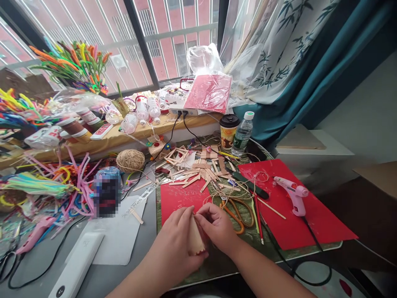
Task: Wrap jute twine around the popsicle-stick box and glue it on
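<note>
My left hand (173,240) is wrapped around a small pale wooden craft piece (195,240) with a scalloped lower end and a reddish edge. Its fingers lie along the far side, and the thumb supports it from below. At the upper right edge of this piece, my right hand (218,227) has thumb and forefinger pinched together; whatever is between the fingertips is hidden. Both hands are above the near edge of a red sheet (173,200). Just right of my right hand lie scissors (237,213) with orange-brown handles, partly under loose twine (217,198).
Behind the hands spreads a pile of craft sticks (201,165). To the right, a pink glue gun (294,194) rests on another red sheet (322,223). A water bottle (243,134), lidded cup (228,134), twine ball (130,160) and white device (77,265) stand around.
</note>
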Motion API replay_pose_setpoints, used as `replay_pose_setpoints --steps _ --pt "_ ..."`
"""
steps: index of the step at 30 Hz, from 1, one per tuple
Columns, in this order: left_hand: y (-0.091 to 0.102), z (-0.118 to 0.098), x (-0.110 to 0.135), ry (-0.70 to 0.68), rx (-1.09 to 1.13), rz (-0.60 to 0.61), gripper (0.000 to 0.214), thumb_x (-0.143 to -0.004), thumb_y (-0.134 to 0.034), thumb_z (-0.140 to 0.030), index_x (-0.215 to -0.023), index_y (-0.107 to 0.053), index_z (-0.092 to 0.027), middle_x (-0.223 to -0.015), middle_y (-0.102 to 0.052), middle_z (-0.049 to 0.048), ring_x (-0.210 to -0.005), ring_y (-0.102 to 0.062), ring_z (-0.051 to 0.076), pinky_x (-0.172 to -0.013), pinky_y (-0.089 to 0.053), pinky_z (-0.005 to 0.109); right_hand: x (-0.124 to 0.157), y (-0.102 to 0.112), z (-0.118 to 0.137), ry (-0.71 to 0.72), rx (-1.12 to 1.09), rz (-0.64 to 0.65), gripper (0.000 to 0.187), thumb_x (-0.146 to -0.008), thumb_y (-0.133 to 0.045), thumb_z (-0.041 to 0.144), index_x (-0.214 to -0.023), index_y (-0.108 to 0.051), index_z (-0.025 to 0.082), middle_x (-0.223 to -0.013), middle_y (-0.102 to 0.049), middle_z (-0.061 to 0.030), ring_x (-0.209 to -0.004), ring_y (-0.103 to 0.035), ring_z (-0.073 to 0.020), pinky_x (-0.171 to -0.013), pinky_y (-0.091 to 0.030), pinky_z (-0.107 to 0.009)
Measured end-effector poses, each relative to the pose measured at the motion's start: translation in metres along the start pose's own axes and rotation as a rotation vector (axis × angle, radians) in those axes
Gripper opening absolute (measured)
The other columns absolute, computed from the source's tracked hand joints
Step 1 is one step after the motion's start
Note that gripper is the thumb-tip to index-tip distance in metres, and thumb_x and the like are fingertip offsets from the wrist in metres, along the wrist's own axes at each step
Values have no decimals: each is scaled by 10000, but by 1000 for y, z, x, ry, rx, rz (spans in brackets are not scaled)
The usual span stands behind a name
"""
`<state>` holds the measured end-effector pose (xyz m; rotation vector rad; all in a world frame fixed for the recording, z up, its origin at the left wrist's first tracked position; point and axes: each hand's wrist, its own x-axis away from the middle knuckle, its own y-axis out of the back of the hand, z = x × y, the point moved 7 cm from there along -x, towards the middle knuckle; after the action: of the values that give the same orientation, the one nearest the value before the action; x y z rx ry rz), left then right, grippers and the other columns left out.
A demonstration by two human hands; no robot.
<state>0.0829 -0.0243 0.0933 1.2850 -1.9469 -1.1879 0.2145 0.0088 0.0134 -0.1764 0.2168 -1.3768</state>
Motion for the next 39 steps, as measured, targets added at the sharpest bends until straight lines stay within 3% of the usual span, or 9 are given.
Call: replay_pose_setpoints --steps 3,6,12,18,24,27,31,35,39 --pt "1 10 5 -44 51 -22 1042 -700 -894 -390 -1578 -351 -246 -1514 -557 170 -1377 -567 392 -1117 -540 557 0 6 6 22 76 3 190 -974 -698 404 -925 -676 221 -830 -690 -8 -753 -647 -160 -685 -518 -262" --pt "-5 25 11 -120 98 -45 1111 -677 -907 -396 -1600 -300 -277 -1541 -534 156 -1408 -541 398 -1134 -524 562 2 5 19 146 274 14 118 -968 -687 319 -896 -688 226 -829 -685 -8 -762 -642 -164 -714 -510 -281" --pt "-35 61 25 -146 206 -158 1200 -640 -924 -404 -1612 -234 -270 -1530 -480 195 -1417 -503 436 -1139 -484 619 4 -5 30 327 530 43 78 -955 -659 207 -899 -706 235 -836 -682 -8 -772 -636 -164 -737 -490 -298" --pt "-41 75 40 -90 346 -199 1143 -639 -911 -327 -1578 -261 -275 -1524 -441 184 -1423 -491 410 -1154 -464 614 4 -20 37 361 709 167 129 -977 -636 198 -982 -754 248 -891 -685 -36 -817 -643 -187 -774 -500 -321" --pt "-37 86 48 -21 343 -113 1105 -662 -909 -280 -1563 -269 -266 -1530 -457 180 -1426 -509 385 -1167 -469 571 1 -30 32 331 832 188 155 -944 -649 119 -952 -741 244 -922 -690 -42 -839 -644 -192 -788 -489 -317" --pt "-26 86 49 -50 280 -109 1066 -678 -934 -419 -1544 -335 -256 -1531 -476 192 -1438 -496 399 -1159 -478 572 1 -40 26 328 890 214 153 -930 -663 98 -896 -721 236 -897 -684 -38 -839 -631 -195 -778 -474 -318" --pt "-11 70 49 -255 133 -122 874 -738 -878 -604 -1459 -514 -270 -1473 -579 173 -1392 -549 389 -1157 -489 556 3 -52 21 339 991 250 158 -939 -663 97 -857 -697 228 -871 -673 -37 -836 -603 -202 -753 -457 -326" --pt "-9 65 48 -361 -24 -102 618 -950 -722 -361 -1521 -504 -260 -1371 -698 144 -1317 -641 335 -1125 -539 511 2 -51 25 339 1005 247 171 -947 -632 79 -866 -685 220 -871 -656 -45 -834 -592 -206 -759 -471 -334" --pt "-8 67 50 -404 -44 -143 594 -968 -659 -229 -1539 -500 -247 -1341 -723 141 -1309 -658 314 -1096 -573 472 0 -35 30 338 947 226 203 -940 -593 50 -871 -672 223 -867 -632 -45 -836 -590 -211 -783 -487 -347"
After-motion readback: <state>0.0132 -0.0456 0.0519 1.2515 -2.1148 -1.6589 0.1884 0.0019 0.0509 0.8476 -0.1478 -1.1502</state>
